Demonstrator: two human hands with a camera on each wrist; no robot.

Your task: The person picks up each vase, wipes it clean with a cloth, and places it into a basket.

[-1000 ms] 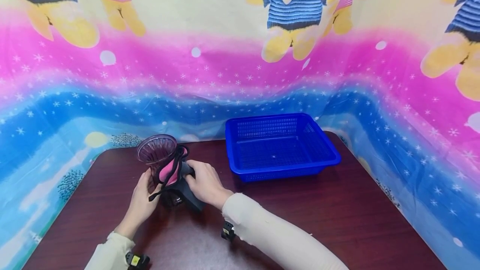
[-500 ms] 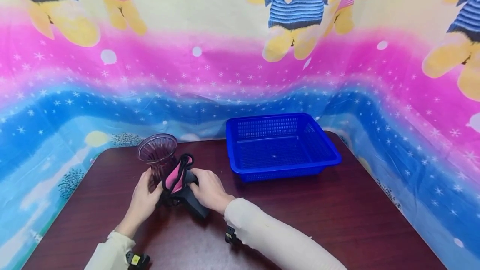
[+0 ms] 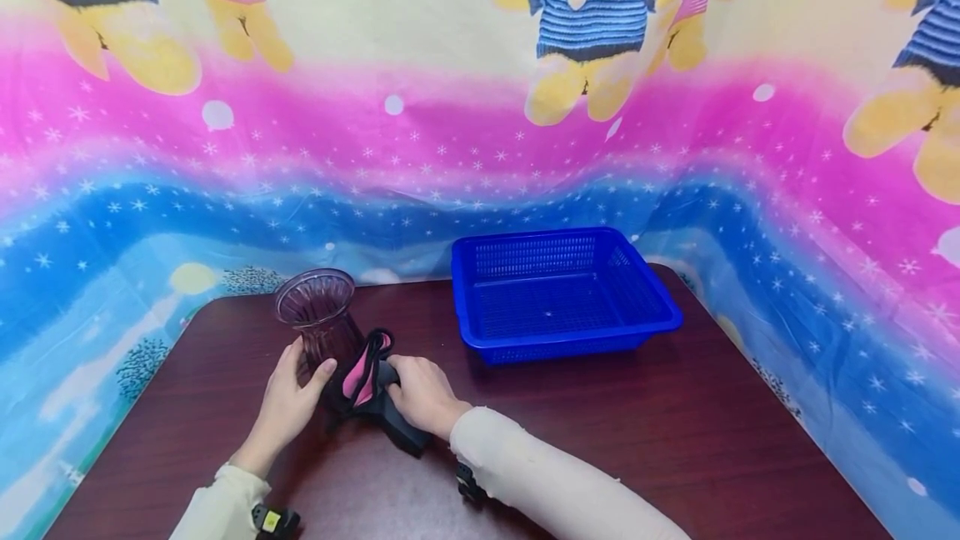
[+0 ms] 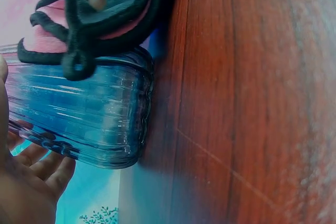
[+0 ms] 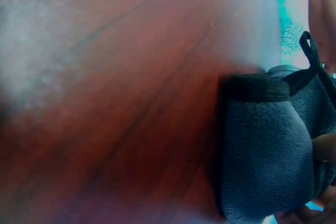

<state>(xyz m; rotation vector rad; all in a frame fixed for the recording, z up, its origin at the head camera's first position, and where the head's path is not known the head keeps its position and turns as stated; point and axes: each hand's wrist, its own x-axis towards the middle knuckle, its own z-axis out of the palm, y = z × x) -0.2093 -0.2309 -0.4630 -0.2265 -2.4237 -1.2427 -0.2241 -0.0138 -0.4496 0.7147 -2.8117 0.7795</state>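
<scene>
Looks like the right hand [image 3: 423, 394], pinching the cloth [image 3: 375, 402], has just slid it lower alongside the vase [image 3: 324, 325] gripped in the left hand [image 3: 288, 402], so any rubbing's probably pretty low down now.

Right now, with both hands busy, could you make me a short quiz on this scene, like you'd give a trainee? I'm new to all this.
1. True or false: the vase has its mouth facing up.
2. Fill in the colour: the basket is ____.
3. Pick one. What does the right hand grip?
A) the basket
B) the cloth
C) the vase

Key:
1. True
2. blue
3. B
</scene>
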